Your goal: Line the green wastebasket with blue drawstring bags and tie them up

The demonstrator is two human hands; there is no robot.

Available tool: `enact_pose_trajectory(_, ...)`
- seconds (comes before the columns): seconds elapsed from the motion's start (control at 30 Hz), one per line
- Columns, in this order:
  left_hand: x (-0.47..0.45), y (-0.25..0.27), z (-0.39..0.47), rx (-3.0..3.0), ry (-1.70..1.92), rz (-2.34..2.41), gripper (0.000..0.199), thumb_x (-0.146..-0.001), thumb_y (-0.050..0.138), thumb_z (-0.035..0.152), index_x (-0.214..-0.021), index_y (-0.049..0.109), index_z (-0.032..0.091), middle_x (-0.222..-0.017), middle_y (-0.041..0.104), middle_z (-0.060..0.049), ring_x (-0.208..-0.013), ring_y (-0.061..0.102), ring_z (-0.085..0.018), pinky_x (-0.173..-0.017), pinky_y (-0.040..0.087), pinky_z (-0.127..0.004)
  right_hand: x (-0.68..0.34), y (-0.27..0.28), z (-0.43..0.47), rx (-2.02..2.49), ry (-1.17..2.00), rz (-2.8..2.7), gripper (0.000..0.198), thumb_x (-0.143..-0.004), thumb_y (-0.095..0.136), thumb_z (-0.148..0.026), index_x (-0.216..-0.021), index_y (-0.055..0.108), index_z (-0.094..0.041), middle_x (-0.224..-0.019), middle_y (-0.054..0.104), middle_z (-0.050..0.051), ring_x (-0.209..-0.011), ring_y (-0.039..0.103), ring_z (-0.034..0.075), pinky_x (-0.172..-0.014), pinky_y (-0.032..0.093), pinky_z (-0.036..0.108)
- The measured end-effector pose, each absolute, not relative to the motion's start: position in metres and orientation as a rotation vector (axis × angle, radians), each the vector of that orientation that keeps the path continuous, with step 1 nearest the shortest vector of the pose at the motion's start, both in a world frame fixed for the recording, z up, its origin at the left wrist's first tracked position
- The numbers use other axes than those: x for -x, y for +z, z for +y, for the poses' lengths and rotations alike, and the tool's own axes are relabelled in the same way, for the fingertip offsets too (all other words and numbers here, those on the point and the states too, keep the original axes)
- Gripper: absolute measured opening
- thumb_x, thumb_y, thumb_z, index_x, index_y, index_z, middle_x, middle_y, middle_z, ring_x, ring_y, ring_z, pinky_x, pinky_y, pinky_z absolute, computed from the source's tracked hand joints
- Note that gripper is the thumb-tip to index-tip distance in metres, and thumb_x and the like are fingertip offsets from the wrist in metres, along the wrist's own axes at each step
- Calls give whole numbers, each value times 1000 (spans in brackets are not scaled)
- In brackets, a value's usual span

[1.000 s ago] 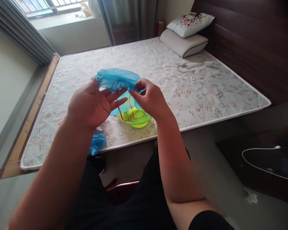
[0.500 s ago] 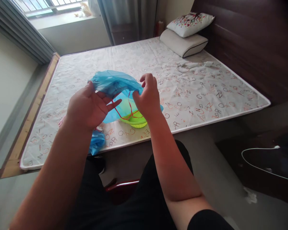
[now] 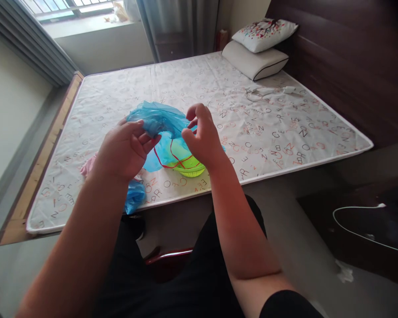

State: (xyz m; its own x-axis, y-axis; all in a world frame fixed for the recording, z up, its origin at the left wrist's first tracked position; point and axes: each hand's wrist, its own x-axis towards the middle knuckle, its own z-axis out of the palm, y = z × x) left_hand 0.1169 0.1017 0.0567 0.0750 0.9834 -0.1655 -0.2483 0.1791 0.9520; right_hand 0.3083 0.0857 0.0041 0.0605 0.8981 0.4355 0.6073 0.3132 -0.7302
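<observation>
A thin, see-through blue plastic bag (image 3: 159, 115) is stretched between my hands above the bed. My left hand (image 3: 124, 148) is closed on its gathered left end, the thumb lying over the plastic. At the other end, my right hand (image 3: 202, 137) pinches the bag's edge between thumb and fingers. A red drawstring (image 3: 172, 152) hangs below it in loops. Under the string a bright green plastic basket (image 3: 192, 170) rests on the mattress, partly hidden by more blue plastic and my right hand. A second, crumpled blue bag (image 3: 135, 196) lies by my left forearm.
The letter-printed mattress (image 3: 268, 132) spans the view. Something pink (image 3: 88, 167) lies left of my left wrist. At the headboard a patterned cushion (image 3: 265, 34) sits on a white pillow (image 3: 255, 61). A white cable (image 3: 258, 94) lies on the bed.
My left thumb and fingers have closed in over the bag's left end. The blue plastic is more bunched up, and the hands and bag sit slightly lower.
</observation>
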Motion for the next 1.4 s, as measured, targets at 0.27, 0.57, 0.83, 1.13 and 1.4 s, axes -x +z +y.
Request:
enact_pose_trajectory(0.27, -111, 46, 107, -1081, 1072, 881, 32, -82, 74, 15, -110, 72, 30, -107, 82, -1, -115, 77, -25, -95, 67, -36, -301, -6, 89, 1140, 472, -1688, 26, -93, 69, -26, -116, 57, -25, -106, 59, 2, -93, 55, 17, -83, 51, 34)
enact_pose_trajectory(0.57, -100, 61, 95, -1338, 933, 983, 55, -77, 83, 18, -129, 72, 31, -125, 79, -7, -106, 80, -32, -76, 70, -40, -299, -2, 92, 1059, 891, -1366, 8, -95, 60, -27, -102, 62, -23, -89, 65, -3, -80, 59, 11, -77, 52, 27)
enact_pose_trajectory(0.83, -89, 11, 96, -1657, 1168, 1120, 77, -70, 98, 35, -139, 64, 28, -128, 74, -10, -114, 76, -29, -88, 68, -35, -277, 0, 90, 764, 1369, -1226, 31, -98, 62, -52, -112, 67, -25, -97, 71, 0, -86, 70, 14, -72, 63, 27)
enact_pose_trajectory(1.13, -53, -8, 82, -1430, 1279, 1304, 28, -87, 79, 34, -111, 73, 22, -94, 77, -4, -74, 76, -16, -66, 67, -28, -241, -5, 93, 843, 1394, -1094, 52, -97, 60, -72, -116, 68, -25, -86, 69, 0, -79, 73, 14, -67, 62, 25)
enact_pose_trajectory(1.4, -19, -23, 85, -1299, 1375, 1380, 15, -81, 75, 24, -96, 72, 21, -82, 69, 0, -60, 66, -11, -52, 58, -19, -216, -15, 100, 894, 1376, -921, 48, -94, 69, -69, -120, 62, -30, -94, 65, -3, -70, 74, 11, -60, 58, 23)
